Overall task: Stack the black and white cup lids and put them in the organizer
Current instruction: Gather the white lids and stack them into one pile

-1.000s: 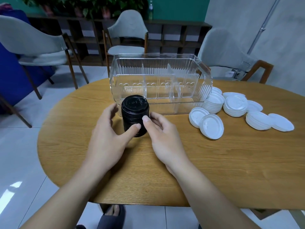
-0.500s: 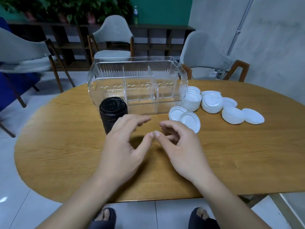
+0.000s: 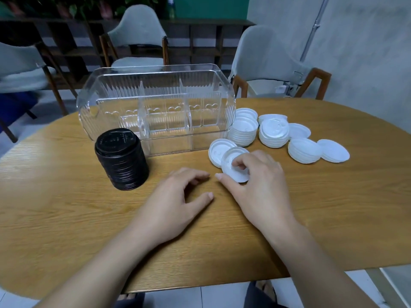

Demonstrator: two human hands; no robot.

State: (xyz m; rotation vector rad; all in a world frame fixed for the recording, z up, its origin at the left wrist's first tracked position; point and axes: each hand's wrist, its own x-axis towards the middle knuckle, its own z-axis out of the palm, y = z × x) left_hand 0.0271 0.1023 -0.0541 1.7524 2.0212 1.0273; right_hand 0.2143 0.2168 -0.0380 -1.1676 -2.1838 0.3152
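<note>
A tall stack of black lids (image 3: 121,158) stands on the wooden table (image 3: 66,214), just in front of the clear ribbed organizer (image 3: 155,107), whose compartments hold nothing. White lids lie in loose piles to the organizer's right (image 3: 273,132). My right hand (image 3: 258,185) pinches the nearest white lid (image 3: 233,167), thumb at its near edge and fingers curled over its top; another white lid (image 3: 218,150) lies partly under it. My left hand (image 3: 175,205) hovers low over the table to the right of the black stack, fingers loosely curled, holding nothing.
Grey chairs with wooden legs stand behind the table, one at the back right (image 3: 266,65), one at the back centre (image 3: 138,36). A dark shelf unit (image 3: 200,41) runs along the far wall. The table's near edge curves just below my forearms.
Both hands left the black stack and moved right. My right hand reached the nearest white lid and took hold of it. The view shifted right.
</note>
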